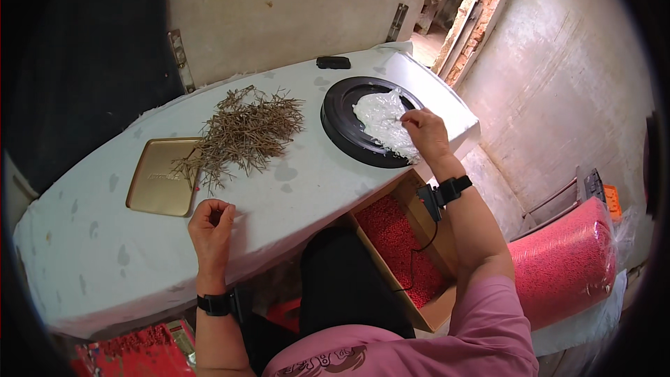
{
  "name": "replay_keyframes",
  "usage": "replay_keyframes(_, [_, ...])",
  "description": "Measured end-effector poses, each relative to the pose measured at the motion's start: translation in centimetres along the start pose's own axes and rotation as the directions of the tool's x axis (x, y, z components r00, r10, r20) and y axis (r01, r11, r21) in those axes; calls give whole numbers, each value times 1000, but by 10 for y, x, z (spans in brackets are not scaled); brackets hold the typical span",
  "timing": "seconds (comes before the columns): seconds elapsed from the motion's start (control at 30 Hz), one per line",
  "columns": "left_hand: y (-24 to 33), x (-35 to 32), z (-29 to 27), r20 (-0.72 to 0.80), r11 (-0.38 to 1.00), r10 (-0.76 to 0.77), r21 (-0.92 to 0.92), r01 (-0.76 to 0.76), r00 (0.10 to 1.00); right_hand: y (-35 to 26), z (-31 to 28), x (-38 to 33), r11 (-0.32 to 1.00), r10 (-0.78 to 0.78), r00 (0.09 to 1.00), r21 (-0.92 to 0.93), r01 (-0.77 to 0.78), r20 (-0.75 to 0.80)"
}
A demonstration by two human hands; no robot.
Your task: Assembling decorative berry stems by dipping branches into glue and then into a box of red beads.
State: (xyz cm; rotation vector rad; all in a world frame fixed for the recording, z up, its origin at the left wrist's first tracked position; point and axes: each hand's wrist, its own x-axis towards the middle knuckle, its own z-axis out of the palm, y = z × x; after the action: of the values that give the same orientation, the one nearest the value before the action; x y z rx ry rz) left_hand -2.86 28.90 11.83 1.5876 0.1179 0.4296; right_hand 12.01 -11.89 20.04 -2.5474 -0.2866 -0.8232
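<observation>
Pinching the clear plastic bag (pixel 382 120) on the black round tray (pixel 340 122) at upper right, right hand (pixel 424 132); left hand (pixel 211 227) curls closed on the bench (pixel 293 188) below the twig pile (pixel 244 136).

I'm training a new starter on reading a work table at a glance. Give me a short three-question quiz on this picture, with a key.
1. True or false: the right hand is touching the clear bag on the black disc.
2. What lies partly over the gold tray?
A. red pellets
B. the pile of thin brown sticks
C. a black box
3. Fill in: the left hand is loosely curled on the ____ table cover.

Key:
1. True.
2. B.
3. White. The hand is near the tray and the sticks, and whether it holds anything cannot be told.
</observation>
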Motion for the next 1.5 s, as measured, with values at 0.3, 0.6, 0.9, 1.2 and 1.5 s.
replay_keyframes(0.3, [-1, -3, -4, -16, 1000, -9, -12, 9, 1000, -1, -45, -21, 892, 50, 925, -433, 129, 378])
replay_keyframes(0.6, [1, -2, -2, -9, 1000, -13, 17, 14, 1000, -10, -46, -8, 922, -112, 992, -367, 123, 51])
replay_keyframes(0.9, [-4, 0, 2, -30, 1000, -14, 25, 15, 999, 1, -19, -8, 811, -316, 888, -391, 435, 333])
replay_keyframes(1.2, [2, -7, -3, -74, 996, 79, -34, -82, 994, -16, -68, -14, 902, -280, 923, -258, 347, 262])
replay_keyframes(1.5, [195, -114, 47, -738, -359, 588, -606, -710, 332, 18, -1, -4, 991, -36, 999, -128, 31, -35])
